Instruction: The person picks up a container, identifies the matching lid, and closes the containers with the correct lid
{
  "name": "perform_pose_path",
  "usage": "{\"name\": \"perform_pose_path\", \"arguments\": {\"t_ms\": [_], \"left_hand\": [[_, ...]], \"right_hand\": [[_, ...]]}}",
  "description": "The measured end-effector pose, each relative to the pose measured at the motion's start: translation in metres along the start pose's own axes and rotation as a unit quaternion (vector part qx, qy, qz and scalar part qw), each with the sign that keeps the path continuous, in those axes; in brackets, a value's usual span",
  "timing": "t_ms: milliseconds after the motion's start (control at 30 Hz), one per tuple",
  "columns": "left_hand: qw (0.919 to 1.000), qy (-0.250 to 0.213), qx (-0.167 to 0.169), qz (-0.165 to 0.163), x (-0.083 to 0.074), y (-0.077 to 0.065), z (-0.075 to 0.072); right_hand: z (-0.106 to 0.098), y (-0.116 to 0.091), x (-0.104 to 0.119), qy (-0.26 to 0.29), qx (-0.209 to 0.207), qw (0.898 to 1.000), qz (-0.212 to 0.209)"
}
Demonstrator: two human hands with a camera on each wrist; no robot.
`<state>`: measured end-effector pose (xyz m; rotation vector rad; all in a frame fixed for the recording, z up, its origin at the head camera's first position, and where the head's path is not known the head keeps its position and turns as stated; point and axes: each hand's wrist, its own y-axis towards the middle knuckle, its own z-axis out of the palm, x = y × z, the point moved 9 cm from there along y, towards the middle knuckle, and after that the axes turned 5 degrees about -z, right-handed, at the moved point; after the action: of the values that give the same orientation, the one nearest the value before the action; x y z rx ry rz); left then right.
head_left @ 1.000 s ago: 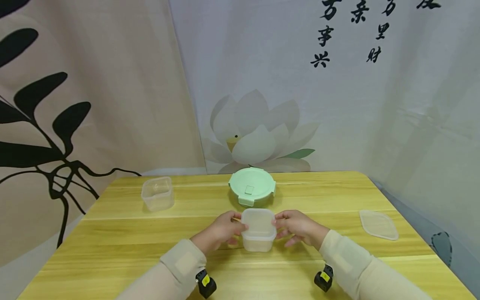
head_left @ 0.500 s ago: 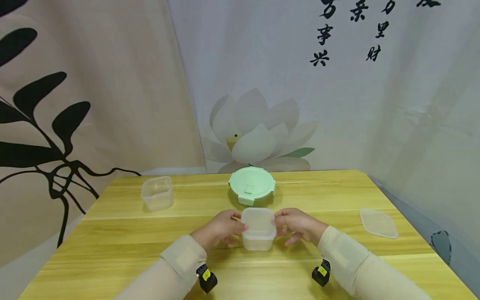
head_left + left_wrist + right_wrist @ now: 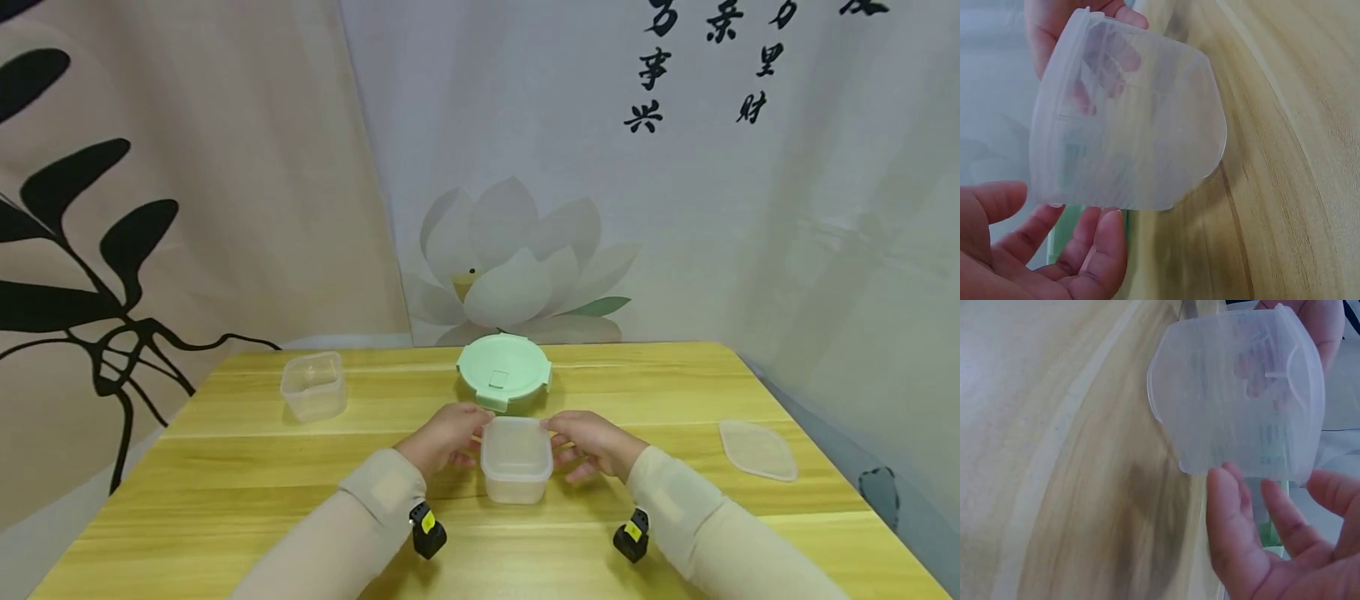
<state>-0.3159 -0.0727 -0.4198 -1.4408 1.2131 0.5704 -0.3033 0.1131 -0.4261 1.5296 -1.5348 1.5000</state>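
A translucent square food container [image 3: 517, 483] with a frosted lid [image 3: 517, 439] on top stands in front of me at the middle of the table. On its left side is my left hand [image 3: 447, 439], with its thumb by the lid's far left corner. The left wrist view shows these fingers [image 3: 1109, 244] loosely bent, their tips right at the container's side wall. Opposite, my right hand [image 3: 596, 442] has its thumb at the lid's far right corner. In the right wrist view its fingers [image 3: 1229, 512] reach along the wall, loosely spread.
Just behind the container sits a round green lidded box [image 3: 504, 371] with clip tabs. A lidless clear container [image 3: 315, 387] stands at the back left of the wooden table [image 3: 225, 500]. At the right lies a loose translucent lid [image 3: 757, 451]. A printed curtain [image 3: 750, 233] hangs behind.
Both thumbs have shifted from the lid's sides to its far corners. The left hand has moved slightly forward; the right forearm has come slightly inward. The container has stayed in nearly the same place.
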Motion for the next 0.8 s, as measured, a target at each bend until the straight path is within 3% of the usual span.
{"name": "perform_pose_path", "arguments": {"t_ms": [167,533,800], "left_hand": [[0.9999,-0.008,-0.008,0.002,0.001,0.001,0.0],[0.9994,-0.022,-0.006,-0.027,0.004,0.005,0.001],[0.9974,-0.057,0.019,-0.039,0.012,0.012,0.003]], "right_hand": [[0.002,0.0,0.001,0.01,0.001,1.0,0.002],[0.003,0.001,0.001,0.017,0.011,1.0,-0.002],[0.003,0.002,-0.001,0.026,0.013,1.0,-0.005]]}}
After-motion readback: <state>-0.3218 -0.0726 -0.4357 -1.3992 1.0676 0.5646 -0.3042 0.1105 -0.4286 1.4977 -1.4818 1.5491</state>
